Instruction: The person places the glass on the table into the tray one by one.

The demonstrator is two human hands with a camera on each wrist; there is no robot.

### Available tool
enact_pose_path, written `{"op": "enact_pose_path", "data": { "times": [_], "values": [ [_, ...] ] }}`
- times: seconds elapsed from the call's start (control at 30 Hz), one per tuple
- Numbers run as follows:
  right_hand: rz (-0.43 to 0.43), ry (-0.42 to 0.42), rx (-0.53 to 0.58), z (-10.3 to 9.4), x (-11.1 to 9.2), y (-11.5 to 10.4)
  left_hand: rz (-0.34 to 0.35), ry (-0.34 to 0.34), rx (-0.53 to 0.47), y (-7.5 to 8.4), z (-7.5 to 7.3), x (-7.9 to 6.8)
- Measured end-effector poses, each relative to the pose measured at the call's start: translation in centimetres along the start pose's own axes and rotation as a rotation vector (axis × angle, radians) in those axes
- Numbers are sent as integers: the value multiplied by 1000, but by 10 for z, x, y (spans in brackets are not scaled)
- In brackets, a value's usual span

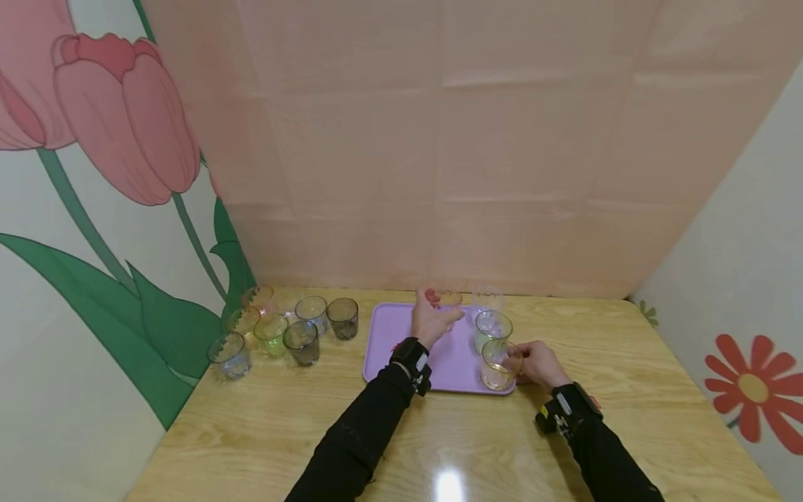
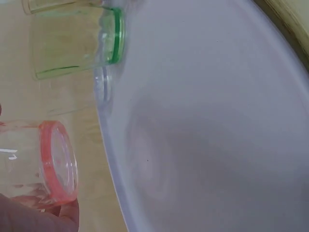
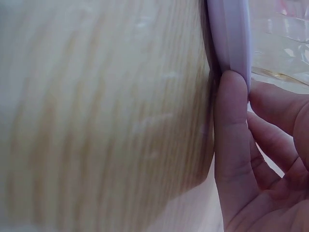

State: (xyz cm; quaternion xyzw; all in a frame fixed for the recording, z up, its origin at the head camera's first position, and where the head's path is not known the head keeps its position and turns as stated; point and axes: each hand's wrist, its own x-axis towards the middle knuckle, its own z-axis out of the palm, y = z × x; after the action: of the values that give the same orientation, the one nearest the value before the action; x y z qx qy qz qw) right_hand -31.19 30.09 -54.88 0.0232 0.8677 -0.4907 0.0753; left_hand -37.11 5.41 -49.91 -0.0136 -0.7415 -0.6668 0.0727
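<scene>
Fingers of the left hand curl round a pink glass, held at about twelve o'clock over the far edge of a lilac tray. From the left wrist view, I cannot tell whether the glass touches anything below it. Fingers of the right hand pinch the tray's rim at four o'clock; just beside them stands an amber glass, and whether they touch it I cannot tell.

Behind the amber glass, a green glass stands on the tray near three o'clock, with a clear glass beyond it towards two. Off the tray, at nine o'clock, a cluster of tinted glasses stands on the wooden table. Painted tulips cover the wall at ten o'clock.
</scene>
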Motion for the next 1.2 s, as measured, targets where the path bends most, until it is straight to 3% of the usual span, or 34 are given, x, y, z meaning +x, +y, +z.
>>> {"op": "enact_pose_path", "data": {
  "times": [0.33,0.6,0.83,1.1,1.2],
  "values": [
    [-9,-1,4,2,-2,0,-51,-2,221,-8,-4,-2],
    [21,4,-13,2,-4,-1,-75,-49,240,-8,5,-2],
    [-16,-3,1,0,-3,-1,-24,-34,329,-7,11,9],
    [-2,1,16,-1,-4,1,-91,-66,278,-8,14,15],
    [-7,6,10,-1,-4,1,-83,-83,297,-10,15,15]
  ]
}}
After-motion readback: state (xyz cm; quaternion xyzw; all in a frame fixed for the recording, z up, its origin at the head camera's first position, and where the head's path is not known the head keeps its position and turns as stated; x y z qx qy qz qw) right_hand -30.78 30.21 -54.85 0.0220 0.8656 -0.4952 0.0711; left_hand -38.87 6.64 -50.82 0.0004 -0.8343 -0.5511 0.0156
